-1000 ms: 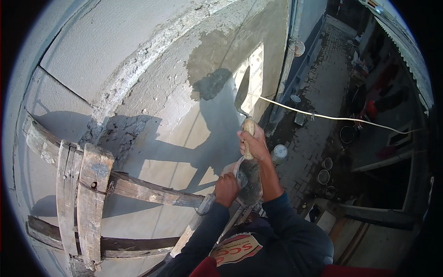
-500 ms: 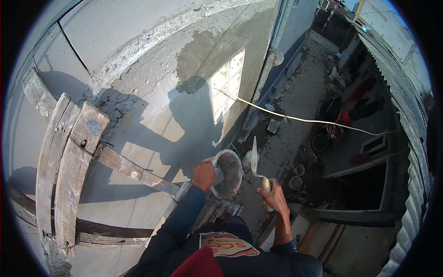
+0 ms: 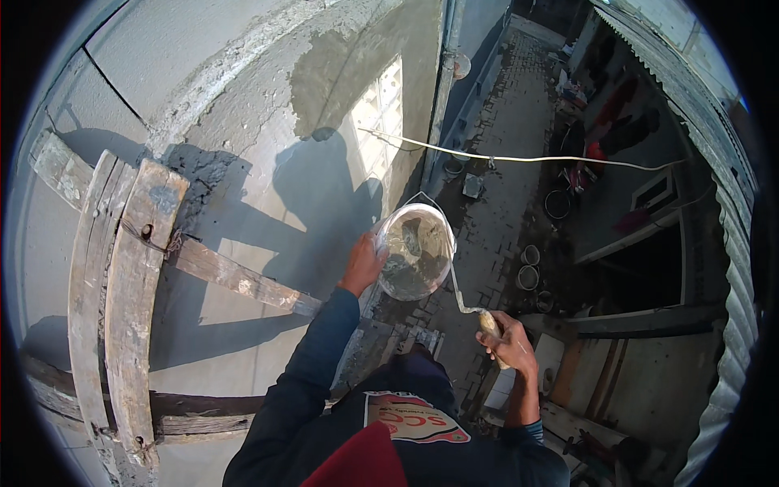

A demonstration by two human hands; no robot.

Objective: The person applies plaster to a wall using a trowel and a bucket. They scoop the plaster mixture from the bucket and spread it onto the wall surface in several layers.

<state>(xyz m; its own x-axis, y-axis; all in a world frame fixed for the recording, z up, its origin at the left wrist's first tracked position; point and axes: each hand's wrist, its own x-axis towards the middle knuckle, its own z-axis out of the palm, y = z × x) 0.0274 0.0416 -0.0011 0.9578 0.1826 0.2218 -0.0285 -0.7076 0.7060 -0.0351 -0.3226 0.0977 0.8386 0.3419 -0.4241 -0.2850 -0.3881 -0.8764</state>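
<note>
My left hand (image 3: 365, 264) is closed on the left rim of a pale bucket (image 3: 441, 237). Grey, wet-looking mortar (image 3: 403, 272) lies inside it, and a thin wire handle stands up past the far rim. In my right hand (image 3: 511, 346) is a trowel (image 3: 488, 323), gripped by its worn wooden handle. Its blade shows almost edge-on and runs up along the right side of the bucket. Whether the blade touches the bucket I cannot tell.
Weathered planks (image 3: 130, 300) form a frame at the left, by a partly plastered wall (image 3: 251, 49). A pale cable (image 3: 519, 158) crosses ahead. Below right run a paved alley (image 3: 507, 122) and several buckets (image 3: 528, 277); corrugated roofing (image 3: 734, 325) edges the right.
My left hand has brought the bucket up and rightward, its opening now facing me more. The trowel has shifted down and right, its blade now alongside the bucket. The view has shifted too.
</note>
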